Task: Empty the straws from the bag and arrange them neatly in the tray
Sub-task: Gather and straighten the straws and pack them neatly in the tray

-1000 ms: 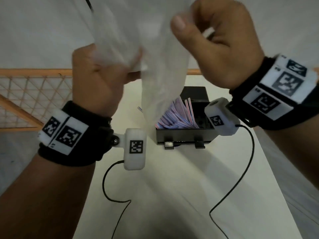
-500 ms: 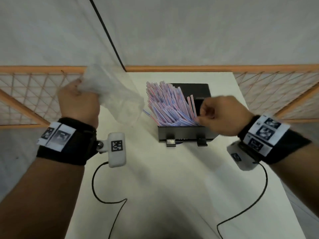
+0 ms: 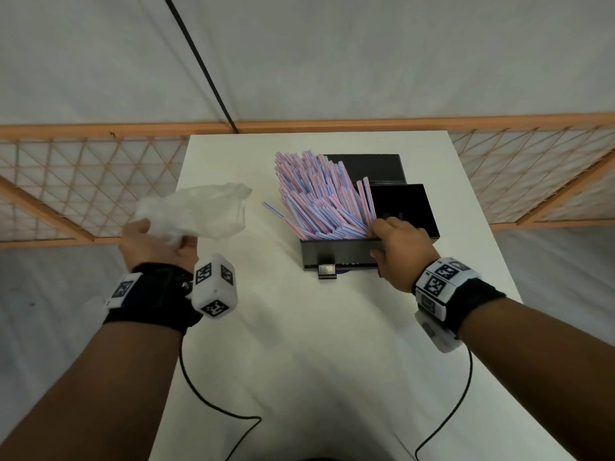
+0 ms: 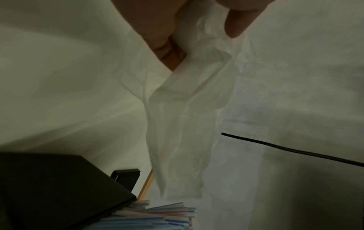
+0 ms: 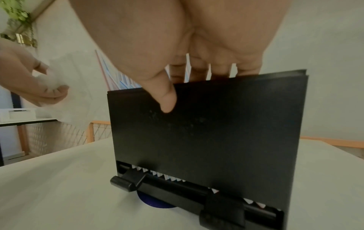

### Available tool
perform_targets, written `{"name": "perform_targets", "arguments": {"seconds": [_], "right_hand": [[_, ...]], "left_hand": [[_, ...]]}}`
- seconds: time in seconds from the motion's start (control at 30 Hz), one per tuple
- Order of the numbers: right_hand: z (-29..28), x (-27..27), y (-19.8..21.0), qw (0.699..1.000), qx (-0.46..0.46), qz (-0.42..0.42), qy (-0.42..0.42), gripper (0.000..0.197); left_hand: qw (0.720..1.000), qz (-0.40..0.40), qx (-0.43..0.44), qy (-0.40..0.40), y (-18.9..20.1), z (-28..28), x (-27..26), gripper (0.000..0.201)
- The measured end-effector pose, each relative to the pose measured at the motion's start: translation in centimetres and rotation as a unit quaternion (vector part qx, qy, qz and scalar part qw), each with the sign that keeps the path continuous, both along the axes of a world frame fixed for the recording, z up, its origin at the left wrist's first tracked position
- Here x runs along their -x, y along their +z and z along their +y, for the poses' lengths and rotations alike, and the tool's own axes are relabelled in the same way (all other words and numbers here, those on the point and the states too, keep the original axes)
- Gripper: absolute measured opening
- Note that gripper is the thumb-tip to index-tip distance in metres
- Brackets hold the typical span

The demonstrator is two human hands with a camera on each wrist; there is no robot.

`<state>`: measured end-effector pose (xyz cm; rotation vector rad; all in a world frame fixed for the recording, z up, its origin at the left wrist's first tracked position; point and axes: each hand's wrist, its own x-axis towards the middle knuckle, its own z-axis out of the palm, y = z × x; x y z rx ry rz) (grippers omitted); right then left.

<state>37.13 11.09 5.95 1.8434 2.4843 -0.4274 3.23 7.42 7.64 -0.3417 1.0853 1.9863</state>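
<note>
A heap of pink-and-blue striped straws (image 3: pixel 319 197) leans left in the black tray (image 3: pixel 336 257) on the white table; their ends (image 4: pixel 157 217) fan past its far left edge. My left hand (image 3: pixel 156 241) grips the crumpled clear bag (image 3: pixel 199 211) to the left of the tray, above the table. No straws show inside the bag (image 4: pixel 187 124). My right hand (image 3: pixel 396 247) grips the tray's front wall (image 5: pixel 216 132), with the thumb (image 5: pixel 167 99) on the outside and the fingers over the top edge among the straws (image 5: pixel 122 77).
One straw (image 3: pixel 276 212) pokes out sideways at the left of the heap. The tray's black lid (image 3: pixel 402 207) stands open on the right. Two black cables (image 3: pixel 213 404) trail across the near table. A wooden lattice rail (image 3: pixel 83 181) runs behind the table.
Both hands held the bag high over the tray a second ago. The left hand has carried the bag down and to the left; the right hand dropped to the straws and now grips the tray's front wall.
</note>
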Motion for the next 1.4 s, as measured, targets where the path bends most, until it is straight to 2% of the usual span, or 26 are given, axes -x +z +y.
{"name": "perform_targets", "arguments": {"seconds": [0.1, 0.2, 0.27, 0.33, 0.4, 0.43, 0.47, 0.5, 0.53, 0.57, 0.63, 0.7, 0.73, 0.8, 0.83, 0.87, 0.9, 1.03, 1.07, 1.1, 1.2, 1.3, 1.37, 1.4], "right_hand": [[0.3, 0.2, -0.2, 1.000, 0.004, 0.020, -0.014, 0.016], [0.1, 0.2, -0.5, 0.999, 0.009, 0.034, -0.016, 0.012], [-0.3, 0.1, -0.7, 0.999, 0.005, 0.038, -0.013, 0.013], [-0.9, 0.0, -0.7, 0.999, 0.006, 0.046, -0.015, 0.014], [-1.4, -0.1, -0.7, 0.998, 0.009, 0.056, -0.017, 0.014], [-1.7, -0.1, -0.8, 0.998, 0.010, 0.059, -0.016, 0.014], [-2.1, -0.2, -0.8, 0.998, 0.013, 0.061, -0.013, 0.013], [-2.5, -0.2, -0.8, 0.998, 0.016, 0.062, -0.009, 0.013], [-2.9, -0.2, -0.7, 0.998, 0.021, 0.061, -0.005, 0.011], [-3.4, -0.1, -0.6, 0.998, 0.027, 0.059, -0.002, 0.010], [-4.5, 0.2, -0.5, 0.998, 0.034, 0.058, 0.004, 0.010], [-5.5, 0.6, -0.4, 0.998, 0.037, 0.054, 0.010, 0.009], [-5.9, 0.7, -0.4, 0.998, 0.041, 0.050, 0.013, 0.009], [-6.8, 0.8, -0.6, 0.997, 0.051, 0.051, 0.017, 0.009], [-7.1, 0.8, -0.7, 0.997, 0.053, 0.056, 0.019, 0.009], [-7.3, 0.9, -0.8, 0.997, 0.052, 0.061, 0.021, 0.009], [-7.5, 0.9, -0.9, 0.996, 0.051, 0.066, 0.022, 0.009], [-7.8, 0.9, -1.1, 0.995, 0.049, 0.084, 0.029, 0.009], [-7.8, 0.9, -1.1, 0.993, 0.047, 0.098, 0.034, 0.007], [-7.8, 0.8, -1.1, 0.992, 0.045, 0.114, 0.038, 0.005], [-7.7, 0.7, -0.5, 0.989, 0.050, 0.131, 0.045, 0.011], [-7.5, 0.9, 0.1, 0.989, 0.046, 0.124, 0.059, 0.020], [-7.3, 1.1, 0.3, 0.987, 0.045, 0.136, 0.070, 0.023], [-7.2, 1.2, 0.4, 0.986, 0.051, 0.142, 0.074, 0.025]], "left_hand": [[0.999, -0.004, 0.035, -0.028, -0.7, 0.5, 0.5, 0.036], [0.985, 0.066, 0.158, -0.033, -1.4, 1.4, -0.1, 0.044], [0.979, 0.080, 0.182, -0.051, -2.3, 1.5, -1.5, 0.040], [0.971, 0.083, 0.200, -0.099, -3.2, 1.2, -2.9, 0.030], [0.937, 0.171, 0.238, -0.190, -4.4, 1.2, -3.7, 0.035], [0.905, 0.218, 0.277, -0.239, -4.7, 0.7, -4.2, 0.039], [0.836, 0.308, 0.323, -0.320, -5.4, 0.2, -4.9, 0.039], [0.817, 0.316, 0.328, -0.355, -6.0, 0.0, -5.3, 0.034], [0.831, 0.299, 0.302, -0.359, -6.5, -0.1, -5.8, 0.030], [0.807, 0.346, 0.304, -0.370, -7.0, -0.5, -6.0, 0.028], [0.727, 0.440, 0.339, -0.404, -7.4, -1.2, -6.9, 0.028], [0.685, 0.466, 0.360, -0.430, -7.2, -1.8, -7.7, 0.017], [0.648, 0.489, 0.369, -0.453, -7.1, -2.1, -8.0, 0.006], [0.557, 0.571, 0.375, -0.473, -7.2, -2.3, -8.2, 0.011], [0.492, 0.601, 0.392, -0.493, -7.0, -2.3, -8.2, 0.008], [0.451, 0.617, 0.402, -0.505, -6.9, -2.3, -8.2, 0.005], [0.394, 0.644, 0.395, -0.523, -6.9, -2.3, -8.0, 0.012], [0.243, 0.719, 0.319, -0.568, -6.1, -2.7, -8.2, 0.021], [0.232, 0.731, 0.306, -0.564, -6.1, -2.9, -8.2, 0.025], [0.238, 0.734, 0.309, -0.555, -6.1, -3.2, -8.1, 0.029], [0.302, 0.741, 0.331, -0.500, -6.3, -4.4, -7.6, 0.053], [0.355, 0.761, 0.290, -0.460, -5.5, -5.9, -7.3, 0.053], [0.345, 0.767, 0.285, -0.460, -4.3, -6.4, -7.4, 0.034], [0.313, 0.767, 0.299, -0.474, -3.7, -6.5, -7.5, 0.020]]}}
